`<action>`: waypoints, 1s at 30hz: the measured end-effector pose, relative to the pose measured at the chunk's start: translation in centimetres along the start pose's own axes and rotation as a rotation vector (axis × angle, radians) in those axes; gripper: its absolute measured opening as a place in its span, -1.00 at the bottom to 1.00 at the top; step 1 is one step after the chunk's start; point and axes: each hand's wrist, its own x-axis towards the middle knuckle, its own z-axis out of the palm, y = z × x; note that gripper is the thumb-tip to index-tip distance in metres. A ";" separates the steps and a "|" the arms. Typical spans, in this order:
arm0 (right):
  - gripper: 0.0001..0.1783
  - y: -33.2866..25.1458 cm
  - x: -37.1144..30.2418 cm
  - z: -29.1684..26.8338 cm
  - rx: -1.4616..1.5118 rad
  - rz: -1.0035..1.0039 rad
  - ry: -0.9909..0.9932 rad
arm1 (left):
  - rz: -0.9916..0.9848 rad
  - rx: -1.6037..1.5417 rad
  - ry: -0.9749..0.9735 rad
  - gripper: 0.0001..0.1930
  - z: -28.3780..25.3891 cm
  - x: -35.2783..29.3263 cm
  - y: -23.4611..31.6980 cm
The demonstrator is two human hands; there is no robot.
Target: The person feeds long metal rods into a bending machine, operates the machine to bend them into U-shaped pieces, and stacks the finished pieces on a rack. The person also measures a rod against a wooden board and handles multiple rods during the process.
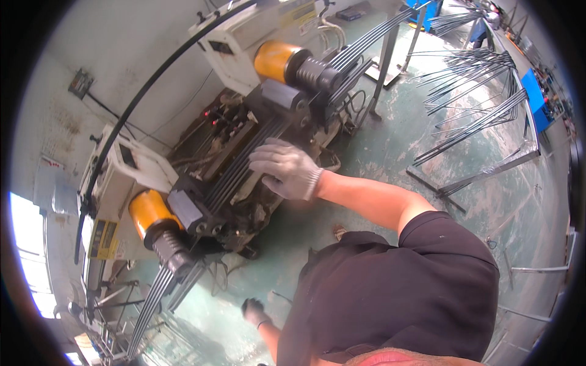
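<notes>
We wear a dark, nearly black short-sleeved shirt (397, 293), loose in the body, with the sleeve (436, 229) ending above the elbow and leaving the forearm bare. On our right hand (285, 168) is a knitted work glove, light grey, with a ribbed cuff at the wrist and grubby, darkened fingertips. On our left hand (252, 310) is a glove that looks darker and soiled; its knit cannot be made out. A thin dark band sits at that wrist.
</notes>
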 end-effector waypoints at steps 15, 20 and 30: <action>-0.33 27.0 4.6 -21.1 -0.829 0.805 -0.061 | 1.114 0.356 0.684 -0.46 -5.5 -8.7 41.9; -0.16 23.7 10.4 -23.6 -0.832 0.842 -0.200 | 1.076 0.544 0.796 -0.53 -0.5 -15.8 48.5; -0.13 26.1 17.6 -29.3 -1.108 0.568 0.024 | 1.469 1.090 1.110 -0.58 3.3 -18.4 56.1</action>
